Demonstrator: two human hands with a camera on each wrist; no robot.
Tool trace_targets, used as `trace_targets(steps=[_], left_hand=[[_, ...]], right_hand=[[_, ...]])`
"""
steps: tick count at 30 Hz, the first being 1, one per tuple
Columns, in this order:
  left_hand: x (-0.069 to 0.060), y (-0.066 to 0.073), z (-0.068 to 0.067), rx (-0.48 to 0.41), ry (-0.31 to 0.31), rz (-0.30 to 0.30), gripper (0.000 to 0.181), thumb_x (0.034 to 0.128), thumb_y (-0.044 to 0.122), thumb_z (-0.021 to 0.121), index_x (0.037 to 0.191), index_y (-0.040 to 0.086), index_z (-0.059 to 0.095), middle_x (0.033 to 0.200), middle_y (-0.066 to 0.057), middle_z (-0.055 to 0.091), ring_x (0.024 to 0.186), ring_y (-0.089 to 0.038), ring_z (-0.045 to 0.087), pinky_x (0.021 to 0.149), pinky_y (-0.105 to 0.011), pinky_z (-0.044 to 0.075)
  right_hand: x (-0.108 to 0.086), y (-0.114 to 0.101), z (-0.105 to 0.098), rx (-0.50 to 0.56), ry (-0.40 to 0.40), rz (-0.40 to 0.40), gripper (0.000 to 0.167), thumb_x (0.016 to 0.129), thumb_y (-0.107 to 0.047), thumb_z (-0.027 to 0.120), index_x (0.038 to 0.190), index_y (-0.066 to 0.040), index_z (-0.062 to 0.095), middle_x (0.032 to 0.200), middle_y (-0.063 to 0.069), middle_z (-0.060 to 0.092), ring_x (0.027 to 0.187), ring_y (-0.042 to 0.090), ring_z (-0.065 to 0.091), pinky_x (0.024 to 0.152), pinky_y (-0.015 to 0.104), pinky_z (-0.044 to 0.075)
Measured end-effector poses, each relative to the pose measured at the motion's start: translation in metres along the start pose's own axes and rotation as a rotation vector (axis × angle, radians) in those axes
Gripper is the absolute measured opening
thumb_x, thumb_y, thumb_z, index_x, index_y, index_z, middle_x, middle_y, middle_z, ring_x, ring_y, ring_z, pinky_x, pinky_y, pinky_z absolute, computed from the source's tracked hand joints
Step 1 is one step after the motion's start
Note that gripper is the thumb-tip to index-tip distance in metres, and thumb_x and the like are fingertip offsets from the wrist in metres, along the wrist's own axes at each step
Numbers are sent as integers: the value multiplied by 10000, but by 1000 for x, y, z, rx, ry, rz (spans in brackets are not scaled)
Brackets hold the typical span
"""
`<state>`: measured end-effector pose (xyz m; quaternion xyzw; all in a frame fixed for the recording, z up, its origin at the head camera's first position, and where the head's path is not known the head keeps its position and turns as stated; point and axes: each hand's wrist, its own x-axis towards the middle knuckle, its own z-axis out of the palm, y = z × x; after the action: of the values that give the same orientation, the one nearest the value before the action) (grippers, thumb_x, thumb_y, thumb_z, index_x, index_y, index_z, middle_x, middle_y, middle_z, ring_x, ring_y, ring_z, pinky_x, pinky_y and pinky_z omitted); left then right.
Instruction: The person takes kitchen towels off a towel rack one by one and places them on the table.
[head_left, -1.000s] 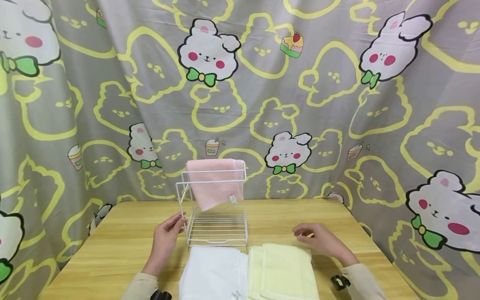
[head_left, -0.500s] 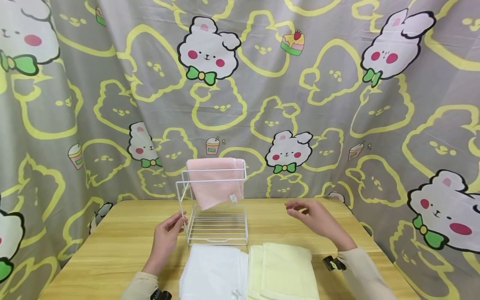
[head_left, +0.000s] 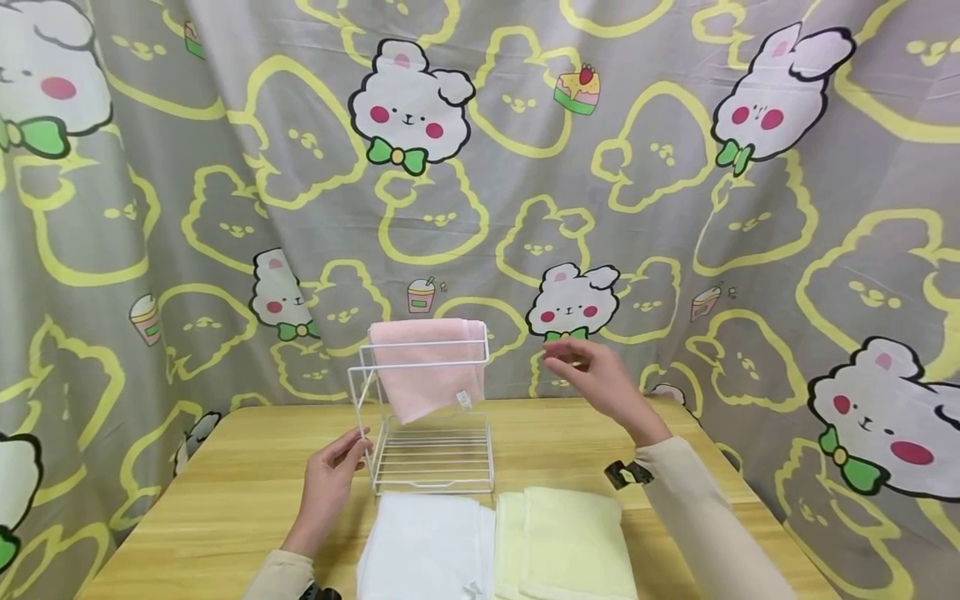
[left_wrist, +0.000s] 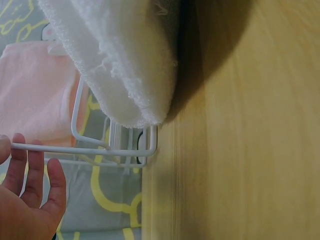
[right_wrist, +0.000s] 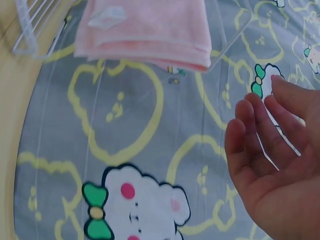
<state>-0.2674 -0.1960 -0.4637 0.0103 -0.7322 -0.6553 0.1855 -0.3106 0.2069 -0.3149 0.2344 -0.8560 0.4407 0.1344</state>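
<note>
Now, left hand (head_left: 328, 483): pinches an upright of the white rack (head_left: 431, 483) in its fingertips.
Right hand (head_left: 600, 382): raised near the pink towel (head_left: 427, 392), not touching; fingers loosely bent, holding nothing.
Pink towel: hangs over the rack's rear top bar.
Table (head_left: 195, 508): white towel (head_left: 423, 542), yellow towel (head_left: 573, 537) side by side.

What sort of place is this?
Perhaps a small curtained-off tabletop workspace; whether it's a home, I can't tell. Cartoon-print fabric hangs behind a wood-grained table, which bears a white wire rack.
</note>
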Motion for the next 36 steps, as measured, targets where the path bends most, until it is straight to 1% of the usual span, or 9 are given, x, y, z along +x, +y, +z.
trace_targets(steps=[6,11,14,19,25,29,31,33,36], left_hand=[[0,0,0,-12,0,0,331,1012,105,656,1300,-58,660,936,186,738,894,24,670,798,-189,602],[-1,0,-1,-10,-3,9,336,1012,118,657,1298,-58,661,916,224,720,893,21,672,791,-176,596],[-1,0,-1,-6,-4,7,337,1013,123,658,1299,-54,663,921,216,722,893,20,671,787,-168,593],[-1,1,-1,-10,-2,8,339,1009,131,665,1297,-48,666,963,154,746,898,1,679,789,-172,595],[-1,-1,-1,-10,6,18,327,1005,114,667,1286,-54,671,972,132,755,893,-8,684,788,-189,603],[-1,-3,-1,-11,-2,20,330,1005,109,665,1287,-63,667,1036,-12,774,897,-6,683,785,-193,605],[-1,-3,-1,-10,-1,22,336,1007,115,664,1291,-66,664,1049,-51,773,901,-9,682,786,-193,604],[-1,-3,-1,-9,0,20,340,1009,116,661,1297,-65,659,1021,7,774,902,-6,680,788,-195,604],[0,-3,-2,-5,-7,13,361,1012,137,660,1318,-54,647,989,133,753,918,4,675,808,-201,604]], right_hand=[[21,-13,11,71,11,-11,316,976,-337,719,1266,-212,693,1174,11,740,1031,203,698,846,318,584],[38,-22,23,98,-6,-40,344,975,-295,727,1290,-165,683,1218,90,726,1046,205,687,886,344,578],[48,-27,31,89,-22,-55,354,968,-286,736,1289,-147,684,1223,85,724,1061,182,681,913,327,577],[62,-35,41,79,-26,-56,344,950,-277,760,1266,-155,697,1201,29,730,1065,165,669,923,347,584],[80,-46,51,75,-38,-65,329,945,-282,766,1243,-155,707,1209,36,728,1068,168,668,952,369,581],[90,-53,59,51,-54,-72,341,948,-276,763,1261,-153,706,1247,19,717,1146,215,654,988,385,564],[94,-57,63,32,-58,-69,357,944,-288,767,1272,-166,703,1277,18,704,1197,231,633,1028,404,538],[99,-60,66,-3,-65,-65,369,942,-307,768,1283,-186,698,1311,6,684,1247,237,604,1072,430,507],[106,-64,73,-66,-78,-70,392,935,-334,772,1298,-209,691,1352,-7,656,1278,234,574,1096,459,488]])
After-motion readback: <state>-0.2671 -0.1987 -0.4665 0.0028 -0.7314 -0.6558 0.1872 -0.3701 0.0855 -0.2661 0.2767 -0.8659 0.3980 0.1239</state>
